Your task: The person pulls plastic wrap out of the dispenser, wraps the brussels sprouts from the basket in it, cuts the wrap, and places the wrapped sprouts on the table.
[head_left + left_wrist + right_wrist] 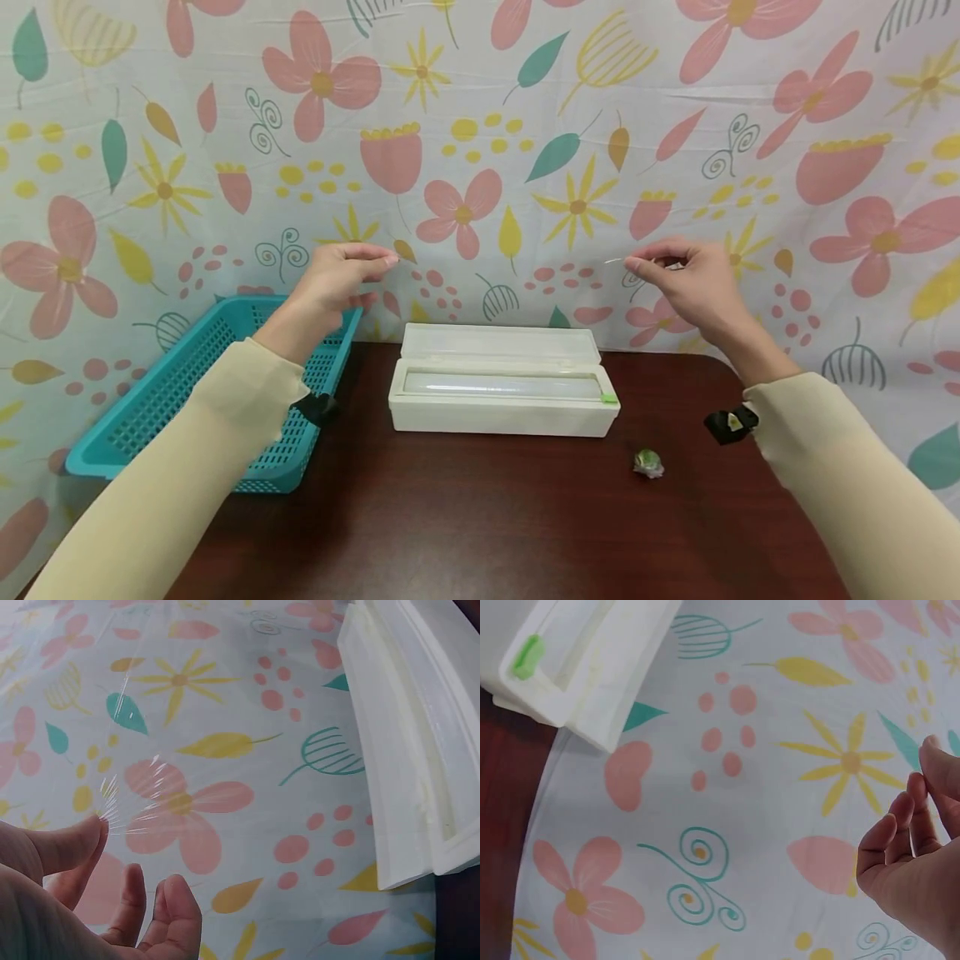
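Note:
Raised at the back left, my left hand (330,283) pinches clear plastic wrap (150,796) between thumb and index finger. The film is nearly invisible; wrinkles fan out from the fingertips in the left wrist view. Level with it on the right, my right hand (693,279) pinches with thumb and index finger, a thin shiny edge of film showing at the tips. Below and between the hands stands a long white plastic wrap dispenser (498,418), its lid (501,343) raised at the back. A shiny clear roll (502,385) shows inside, with a green slider (608,399) at the right end.
At the left, a teal perforated basket (90,460) sits partly under my left forearm. A small green piece in crumpled clear wrapping (648,464) lies on the dark brown table (480,517) at the right. Behind everything hangs a flowered cloth (465,108).

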`<state>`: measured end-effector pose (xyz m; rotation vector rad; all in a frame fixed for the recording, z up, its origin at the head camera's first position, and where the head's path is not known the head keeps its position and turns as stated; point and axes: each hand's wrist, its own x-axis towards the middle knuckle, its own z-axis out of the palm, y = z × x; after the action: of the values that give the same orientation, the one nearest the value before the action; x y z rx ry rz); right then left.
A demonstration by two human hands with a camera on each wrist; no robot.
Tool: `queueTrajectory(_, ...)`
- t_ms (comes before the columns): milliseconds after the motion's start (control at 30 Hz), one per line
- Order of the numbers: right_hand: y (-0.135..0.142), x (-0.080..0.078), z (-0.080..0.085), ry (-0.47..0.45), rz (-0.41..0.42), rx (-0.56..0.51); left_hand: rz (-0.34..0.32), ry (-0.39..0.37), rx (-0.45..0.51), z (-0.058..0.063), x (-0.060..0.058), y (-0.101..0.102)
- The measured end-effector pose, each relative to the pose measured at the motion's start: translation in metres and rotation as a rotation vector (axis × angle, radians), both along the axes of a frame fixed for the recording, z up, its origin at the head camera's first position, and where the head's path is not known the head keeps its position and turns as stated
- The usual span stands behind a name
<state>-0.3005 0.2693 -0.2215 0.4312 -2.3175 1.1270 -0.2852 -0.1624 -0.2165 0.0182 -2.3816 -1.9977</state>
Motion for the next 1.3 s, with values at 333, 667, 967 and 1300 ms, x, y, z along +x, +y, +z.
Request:
queueTrajectory(333, -0.001, 0.01, 0.014, 0.062, 0.048, -0.047, -0.013, 0.032, 0.039, 0.017, 0.009, -0.002)
queueTrajectory(667, 0.001, 0.028, 0.027, 0.039, 0.032, -0.051, -0.031, 0.093, 0.024, 0.028, 0.023, -0.005)
queueTrajectory(967, -0.002, 0.057, 0.033, 0.053, -0.004, -0.043, -0.051, 0.134, 0.007, 0.031, 0.043, -0.009)
queueTrajectory(1300, 0.0, 0.097, 0.025, 0.009, -0.036, -0.026, -0.088, 0.165, -0.028, 0.023, 0.074, -0.014)
